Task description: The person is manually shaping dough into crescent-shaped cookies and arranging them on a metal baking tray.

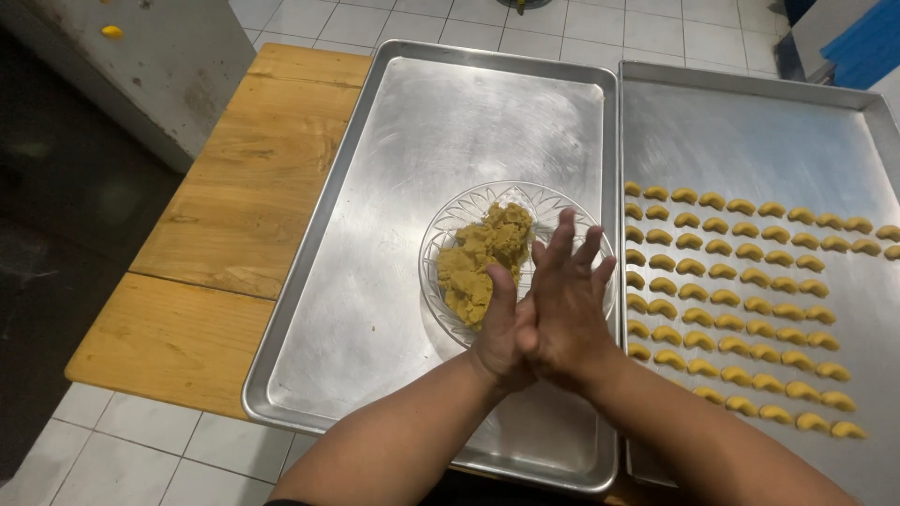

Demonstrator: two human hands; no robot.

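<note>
A baking kitchen: metal baking trays (375, 234) on a wooden table (216, 234), tiled floor (122, 459).

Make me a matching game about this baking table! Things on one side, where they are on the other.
Things:
1. dough lump
2. crescent cookies
3. glass bowl
4. hands

Places:
A. in rows on the right tray
B. pressed together above the bowl's edge
C. inside the glass bowl
D. on the left tray

Pairs: 1-C, 2-A, 3-D, 4-B
</note>
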